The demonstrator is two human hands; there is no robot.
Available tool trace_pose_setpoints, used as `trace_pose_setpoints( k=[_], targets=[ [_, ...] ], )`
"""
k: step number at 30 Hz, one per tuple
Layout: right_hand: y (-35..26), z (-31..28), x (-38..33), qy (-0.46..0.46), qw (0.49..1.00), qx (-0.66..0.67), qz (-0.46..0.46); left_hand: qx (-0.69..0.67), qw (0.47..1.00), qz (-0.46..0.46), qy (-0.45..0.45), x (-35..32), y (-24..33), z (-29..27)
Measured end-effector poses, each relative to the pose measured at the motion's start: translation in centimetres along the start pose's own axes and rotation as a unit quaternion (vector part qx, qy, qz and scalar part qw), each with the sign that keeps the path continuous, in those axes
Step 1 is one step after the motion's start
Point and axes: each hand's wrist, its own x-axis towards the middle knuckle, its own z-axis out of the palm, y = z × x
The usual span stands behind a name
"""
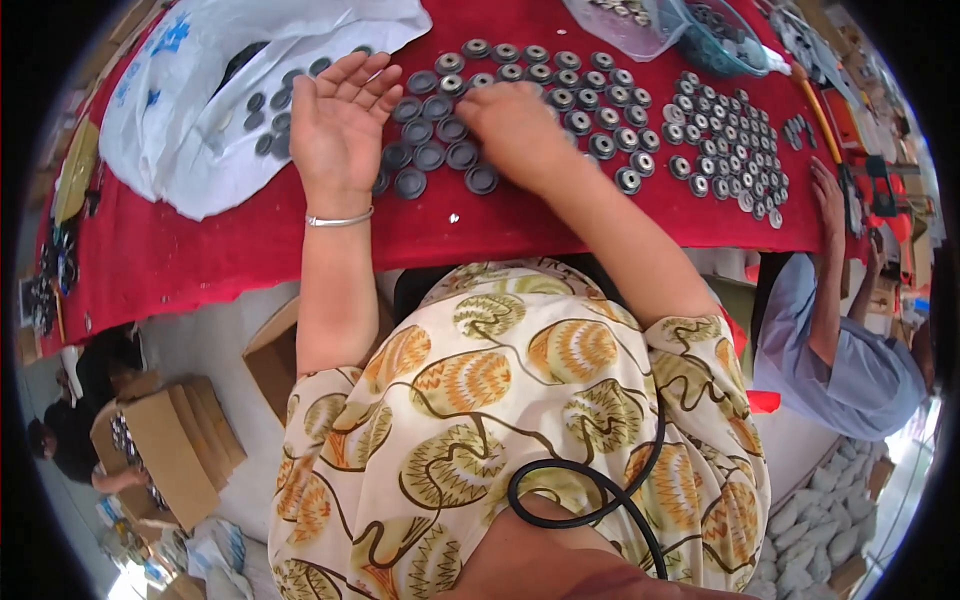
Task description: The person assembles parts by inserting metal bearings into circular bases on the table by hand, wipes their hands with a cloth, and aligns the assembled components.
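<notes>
My left hand [343, 125] is palm up with its fingers loosely curled and apart, and nothing shows in it. A silver bangle circles that wrist. It hovers between a white plastic bag [190, 150] and a group of dark round caps [429, 155] on the red cloth. Over the right side of these caps is my right hand [515, 135], back upward, its fingers bent and pressed together. Whatever its fingertips grip is hidden beneath them. Beyond and beside it stand rows of round metal-centred parts [602, 146]. More dark caps [281, 122] lie on the bag.
Smaller metal-centred parts [740, 165] cover the red table [240, 255] to the right. A blue-green basket [722, 45] and a clear plastic bag [630, 30] of parts stand at the back. Another person's hand [828, 200] rests at the right edge. Cardboard boxes [175, 455] stand at lower left.
</notes>
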Motion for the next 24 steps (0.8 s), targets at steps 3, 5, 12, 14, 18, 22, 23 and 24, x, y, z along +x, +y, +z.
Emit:
trace_pose_setpoints(
  k=[3,5,12,14,18,22,23,24],
  targets=[
    [3.2,0.2,-1.0,0.129,0.983,0.131,-0.029,0.101,0.994,0.040,-0.006,-2.5,1.5,-2.4],
    [3.9,-1.3,-1.4,0.184,0.972,0.143,0.038,0.285,0.951,0.119,0.030,-4.4,1.3,-5.3],
    [2.9,-0.6,-1.9,0.144,0.977,0.153,0.025,0.603,0.730,0.321,-0.010,-8.4,0.2,-8.0],
    [1.1,-0.3,-1.8,0.090,0.987,0.128,0.036,0.636,0.673,0.376,-0.031,-8.3,-0.2,-7.3],
    [-0.3,1.2,-2.1,0.089,0.996,0.031,0.011,0.650,0.634,0.417,-0.030,-8.6,-0.7,-7.1],
    [-1.3,1.1,-2.1,0.093,0.994,-0.063,-0.010,0.658,0.627,0.416,-0.027,-8.7,-1.0,-6.9],
    [-2.0,1.2,-1.9,0.093,0.993,-0.066,-0.007,0.665,0.623,0.410,-0.025,-8.7,-0.9,-7.3],
    [-2.4,1.3,-1.5,0.059,0.995,-0.078,0.004,0.672,0.618,0.407,-0.022,-8.6,-0.9,-7.3]
  ],
)
